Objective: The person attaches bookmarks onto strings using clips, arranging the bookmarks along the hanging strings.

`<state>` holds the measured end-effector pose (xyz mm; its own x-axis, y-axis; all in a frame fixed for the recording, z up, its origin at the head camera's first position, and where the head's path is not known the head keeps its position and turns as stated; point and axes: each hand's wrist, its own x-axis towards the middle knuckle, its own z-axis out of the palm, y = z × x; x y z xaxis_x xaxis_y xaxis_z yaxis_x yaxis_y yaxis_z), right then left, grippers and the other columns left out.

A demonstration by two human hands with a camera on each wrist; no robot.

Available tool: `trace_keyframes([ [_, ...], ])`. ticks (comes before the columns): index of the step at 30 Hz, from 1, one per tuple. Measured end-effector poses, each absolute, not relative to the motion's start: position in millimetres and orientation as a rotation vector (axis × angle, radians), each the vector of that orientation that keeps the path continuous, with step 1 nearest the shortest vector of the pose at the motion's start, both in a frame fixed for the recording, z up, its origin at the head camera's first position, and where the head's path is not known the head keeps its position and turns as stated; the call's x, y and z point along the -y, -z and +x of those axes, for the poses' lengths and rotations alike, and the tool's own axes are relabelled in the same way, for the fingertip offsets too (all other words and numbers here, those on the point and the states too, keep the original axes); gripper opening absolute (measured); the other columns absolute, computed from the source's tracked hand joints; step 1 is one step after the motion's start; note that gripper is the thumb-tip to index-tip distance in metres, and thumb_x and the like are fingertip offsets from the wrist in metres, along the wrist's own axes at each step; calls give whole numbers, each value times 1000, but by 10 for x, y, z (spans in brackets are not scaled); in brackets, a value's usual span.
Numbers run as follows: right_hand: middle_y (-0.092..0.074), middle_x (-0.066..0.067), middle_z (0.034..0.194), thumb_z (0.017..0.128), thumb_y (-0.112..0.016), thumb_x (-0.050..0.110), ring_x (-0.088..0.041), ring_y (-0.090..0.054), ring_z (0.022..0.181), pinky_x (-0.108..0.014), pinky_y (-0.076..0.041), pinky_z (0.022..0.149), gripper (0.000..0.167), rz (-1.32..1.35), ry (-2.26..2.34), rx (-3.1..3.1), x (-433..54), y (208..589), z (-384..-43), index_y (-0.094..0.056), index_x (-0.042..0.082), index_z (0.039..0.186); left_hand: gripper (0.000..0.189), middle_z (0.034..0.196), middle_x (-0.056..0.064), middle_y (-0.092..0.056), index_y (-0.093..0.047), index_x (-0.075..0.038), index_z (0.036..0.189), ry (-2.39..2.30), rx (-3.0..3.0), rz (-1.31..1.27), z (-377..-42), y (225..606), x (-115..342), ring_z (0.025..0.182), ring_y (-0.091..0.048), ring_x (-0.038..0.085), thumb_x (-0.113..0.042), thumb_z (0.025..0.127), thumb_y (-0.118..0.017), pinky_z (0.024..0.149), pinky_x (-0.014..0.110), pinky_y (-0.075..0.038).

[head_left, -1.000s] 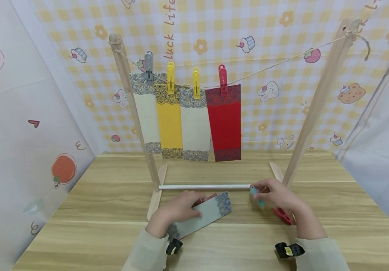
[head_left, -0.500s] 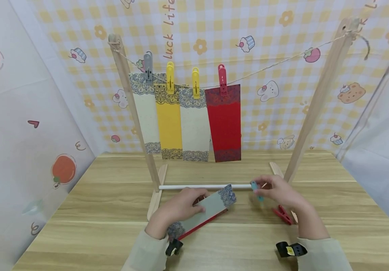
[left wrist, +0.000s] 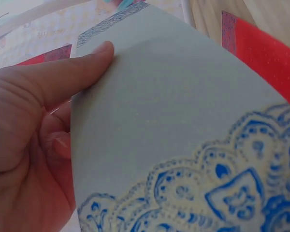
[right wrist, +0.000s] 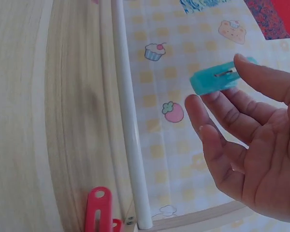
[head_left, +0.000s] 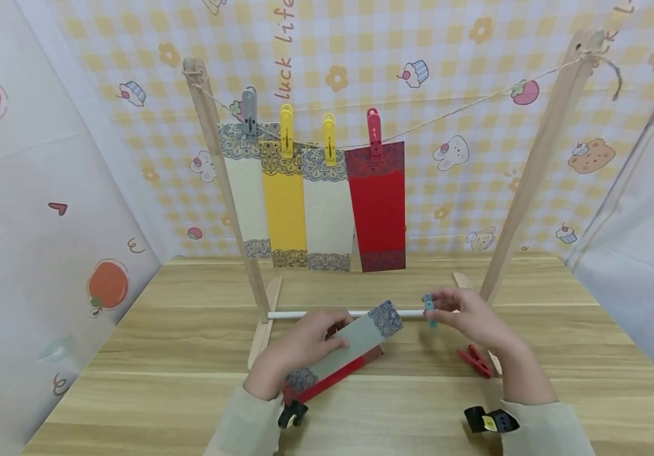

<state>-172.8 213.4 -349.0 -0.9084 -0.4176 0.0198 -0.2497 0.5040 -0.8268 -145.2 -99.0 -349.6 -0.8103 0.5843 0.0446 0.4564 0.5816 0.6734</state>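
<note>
My left hand [head_left: 309, 342] pinches a pale paper strip [head_left: 355, 342] with blue patterned ends, thumb on top. In the left wrist view the strip [left wrist: 150, 106] fills the middle, and its patterned end is close to the camera. Under it on the table lies a red paper strip [head_left: 340, 376], partly covered. My right hand [head_left: 469, 316] holds a light blue clothespin [head_left: 430, 311] between thumb and fingers. The right wrist view shows this clothespin [right wrist: 215, 79] gripped at one end, its other end pointing away from the palm.
Four-sided strips, white, yellow and red [head_left: 380, 215], hang from a string [head_left: 463, 107] by grey, yellow and red clothespins. Wooden posts [head_left: 537, 171] hold the string; a white rod [head_left: 327, 315] joins their bases. A red clothespin [head_left: 476, 362] lies near the right base.
My left hand has raised the pale strip off the red one, moving it up and slightly right. My right hand has lifted the light blue clothespin a little, turning it more upright.
</note>
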Motion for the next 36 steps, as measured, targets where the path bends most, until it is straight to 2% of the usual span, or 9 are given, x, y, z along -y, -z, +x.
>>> trace_keyframes([
  [9,-69,-8,99,97,-63,16,-18,-59,95,-25,-51,77,40,-588,1360,-2679,-2021,3371,-1678,-58,-5,130,13,98,0,-69,-67,-12,106,-1138,-2650,831,-1478,3387,1023,79,-57,11,-9,93,-67,68,22,-50],
  [16,-68,-10,100,97,-64,13,-13,-59,92,-27,-53,72,37,-563,1414,-2754,-1940,3243,-1589,-58,-3,130,13,100,-2,-70,-67,-14,106,-1183,-2637,804,-1475,3311,1032,80,-59,11,-10,95,-66,70,23,-51],
  [20,-68,-11,97,97,-63,8,-5,-59,83,-25,-50,63,33,-571,1524,-2794,-1914,3156,-1526,-59,-3,127,13,104,0,-71,-66,-13,108,-1179,-2650,860,-1500,3273,1010,85,-63,11,-10,95,-66,72,23,-53],
  [24,-66,1,88,96,-62,4,-4,-59,77,-24,-44,55,24,-571,1650,-2819,-1890,3112,-1505,-60,-2,120,15,106,4,-72,-66,-11,110,-1186,-2658,892,-1524,3224,984,88,-64,12,-10,95,-66,73,23,-53],
  [28,-61,15,83,97,-61,5,-2,-57,78,-22,-44,56,23,-530,1747,-2828,-1854,3066,-1532,-61,-2,119,17,105,4,-72,-66,-10,111,-1193,-2695,884,-1541,3161,963,88,-63,13,-9,94,-67,72,23,-53],
  [32,-61,20,83,98,-59,5,4,-57,81,-19,-44,57,26,-475,1848,-2795,-1828,3006,-1564,-58,-3,122,18,100,5,-72,-67,-8,111,-1212,-2795,896,-1574,3110,932,85,-63,13,-8,93,-68,71,21,-53],
  [36,-60,22,84,98,-60,5,2,-55,82,-17,-44,60,29,-476,1892,-2793,-1810,2948,-1581,-57,-5,125,16,97,6,-73,-67,-7,106,-1265,-2873,894,-1601,3070,902,84,-62,14,-7,91,-70,74,22,-54],
])
